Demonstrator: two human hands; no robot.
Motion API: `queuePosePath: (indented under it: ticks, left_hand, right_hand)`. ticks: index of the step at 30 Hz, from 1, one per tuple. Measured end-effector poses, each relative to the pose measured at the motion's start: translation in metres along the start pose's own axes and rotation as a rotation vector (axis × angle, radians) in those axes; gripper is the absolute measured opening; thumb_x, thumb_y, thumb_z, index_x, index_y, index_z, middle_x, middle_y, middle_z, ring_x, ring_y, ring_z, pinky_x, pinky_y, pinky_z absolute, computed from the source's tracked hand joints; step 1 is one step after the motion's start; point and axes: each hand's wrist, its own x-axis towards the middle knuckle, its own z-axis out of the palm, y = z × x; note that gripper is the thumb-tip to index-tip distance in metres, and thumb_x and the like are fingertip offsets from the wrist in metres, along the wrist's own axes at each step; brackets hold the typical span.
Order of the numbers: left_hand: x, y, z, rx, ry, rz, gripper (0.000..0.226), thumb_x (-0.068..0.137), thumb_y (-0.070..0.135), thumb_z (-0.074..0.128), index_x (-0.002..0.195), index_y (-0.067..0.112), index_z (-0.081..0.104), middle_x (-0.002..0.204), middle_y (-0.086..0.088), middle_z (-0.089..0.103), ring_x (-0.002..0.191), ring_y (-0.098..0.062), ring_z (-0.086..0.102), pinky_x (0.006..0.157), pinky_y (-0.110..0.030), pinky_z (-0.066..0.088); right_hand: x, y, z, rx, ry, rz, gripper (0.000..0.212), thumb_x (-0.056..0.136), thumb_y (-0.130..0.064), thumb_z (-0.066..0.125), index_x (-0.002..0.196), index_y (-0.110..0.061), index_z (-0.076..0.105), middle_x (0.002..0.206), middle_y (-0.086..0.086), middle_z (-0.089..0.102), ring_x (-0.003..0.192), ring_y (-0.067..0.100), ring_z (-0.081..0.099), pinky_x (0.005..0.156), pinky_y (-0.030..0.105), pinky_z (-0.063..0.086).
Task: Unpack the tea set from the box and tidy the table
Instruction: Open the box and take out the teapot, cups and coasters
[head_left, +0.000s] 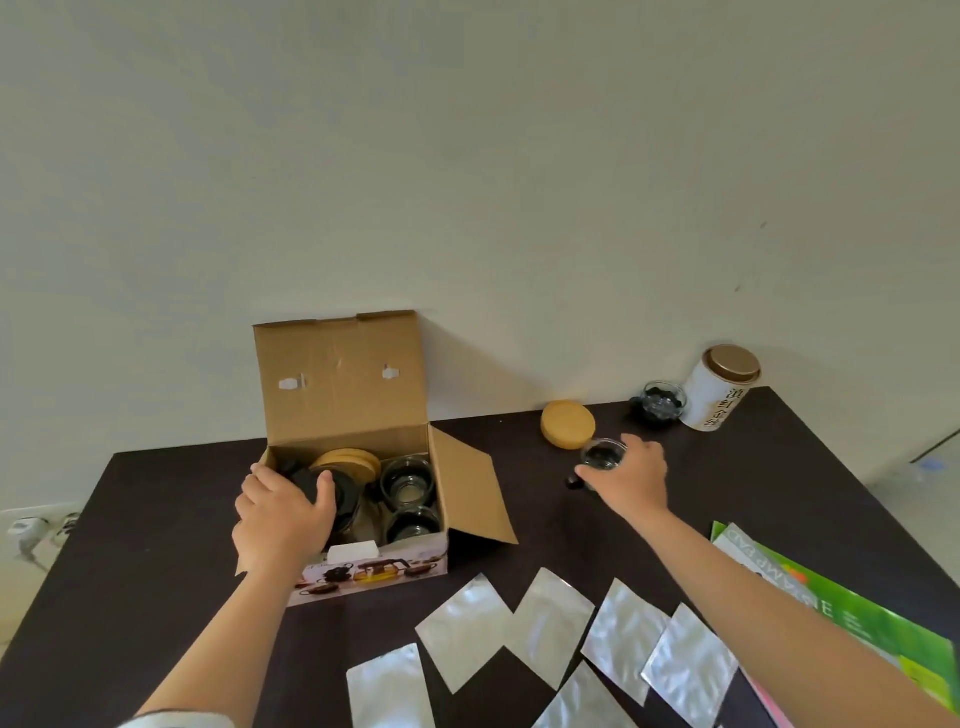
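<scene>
Head view, box: an open brown cardboard box (358, 499) with tea ware printed on its front is seen on the dark table (156, 571), its lid raised against the pale wall.
Head view, box contents: a black-lidded glass teapot (337, 493), round bamboo coasters (350, 462) and two clear glass cups (408, 483) are held inside.
Head view, left hand: the left hand (283, 512) is placed inside the box, fingers curled over the teapot's black lid, thumb spread to the right.
Head view, right hand: a small clear glass cup (602, 454) is gripped at its rim by the curled fingers of the right hand (631, 478), right of the box; whether the cup touches the table cannot be told.
Head view, far edge: a round bamboo coaster (568, 423), another glass cup with a dark handle (660, 402) and a white tea canister with a gold lid (719, 387) are set near the wall.
Head view, near edge: silver foil pouches (545, 623) are spread out, beside green printed leaflets (857, 618).
</scene>
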Motion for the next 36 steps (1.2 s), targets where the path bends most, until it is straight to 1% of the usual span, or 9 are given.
queuePosePath:
  ticks: [5,9,12,17,21,26,31,34,36]
  left_hand:
    - [0.001,0.002,0.002,0.017,0.012,-0.022,0.088,0.089,0.06,0.038,0.145,-0.003,0.014,0.144,-0.026,0.032,0.128,-0.043,0.037,0.091,-0.054,0.045]
    - [0.0,0.003,0.003,0.03,0.014,-0.041,0.088,0.089,0.06,0.038,0.145,-0.003,0.015,0.143,-0.026,0.033,0.128,-0.043,0.037,0.091,-0.056,0.045]
    - [0.0,0.004,0.003,0.043,0.024,-0.041,0.086,0.089,0.06,0.038,0.144,-0.003,0.016,0.141,-0.027,0.035,0.126,-0.044,0.038,0.09,-0.057,0.045]
    - [0.002,0.005,0.004,0.06,0.027,-0.057,0.084,0.089,0.06,0.039,0.143,-0.001,0.019,0.14,-0.027,0.036,0.125,-0.045,0.039,0.089,-0.058,0.044]
    - [0.002,0.005,0.005,0.065,0.029,-0.06,0.083,0.089,0.06,0.038,0.142,-0.001,0.021,0.138,-0.026,0.038,0.124,-0.045,0.04,0.087,-0.059,0.045]
    - [0.003,0.006,0.005,0.069,0.033,-0.064,0.081,0.088,0.06,0.039,0.141,0.0,0.023,0.136,-0.026,0.04,0.122,-0.044,0.042,0.086,-0.058,0.045]
    - [0.001,0.007,0.005,0.065,0.034,-0.058,0.08,0.089,0.06,0.038,0.142,0.001,0.023,0.136,-0.024,0.04,0.122,-0.043,0.042,0.087,-0.057,0.046]
    - [0.0,0.007,0.004,0.057,0.033,-0.058,0.08,0.09,0.059,0.039,0.143,0.001,0.022,0.137,-0.024,0.039,0.123,-0.042,0.042,0.087,-0.057,0.046]
    - [0.0,0.005,0.004,0.052,0.03,-0.056,0.08,0.09,0.059,0.038,0.143,0.001,0.021,0.138,-0.024,0.039,0.124,-0.042,0.041,0.088,-0.057,0.046]
  right_hand:
    - [0.049,0.06,-0.018,-0.042,0.046,0.188,0.079,0.068,-0.038,0.084,0.131,-0.006,0.048,0.13,0.017,0.042,0.122,0.036,0.044,0.091,0.046,0.046]
    - [0.081,0.087,-0.024,-0.072,0.049,0.261,0.077,0.069,-0.035,0.084,0.129,-0.004,0.047,0.129,0.019,0.043,0.118,0.038,0.048,0.09,0.049,0.048]
    - [0.1,0.098,-0.023,-0.068,0.041,0.289,0.074,0.07,-0.038,0.083,0.126,-0.002,0.049,0.127,0.019,0.044,0.113,0.039,0.052,0.087,0.049,0.05]
    - [0.127,0.098,-0.027,-0.078,0.03,0.269,0.074,0.072,-0.04,0.081,0.125,-0.001,0.048,0.127,0.019,0.043,0.113,0.039,0.052,0.085,0.047,0.05]
    - [0.145,0.098,-0.027,-0.081,0.028,0.265,0.076,0.072,-0.042,0.081,0.125,0.0,0.047,0.127,0.02,0.043,0.114,0.04,0.051,0.086,0.048,0.051]
    - [0.156,0.097,-0.025,-0.088,0.039,0.243,0.071,0.073,-0.04,0.08,0.123,0.0,0.049,0.128,0.021,0.043,0.114,0.04,0.051,0.086,0.048,0.051]
    - [0.162,0.097,-0.027,-0.127,0.031,0.218,0.069,0.075,-0.039,0.079,0.123,-0.001,0.047,0.127,0.022,0.046,0.113,0.04,0.052,0.083,0.047,0.052]
    - [0.162,0.094,-0.029,-0.136,0.014,0.204,0.071,0.075,-0.04,0.079,0.125,-0.002,0.045,0.129,0.022,0.045,0.117,0.041,0.049,0.086,0.049,0.049]
    - [0.155,0.089,-0.031,-0.163,0.048,0.179,0.074,0.073,-0.044,0.079,0.125,-0.003,0.046,0.13,0.023,0.046,0.12,0.041,0.047,0.092,0.052,0.047]
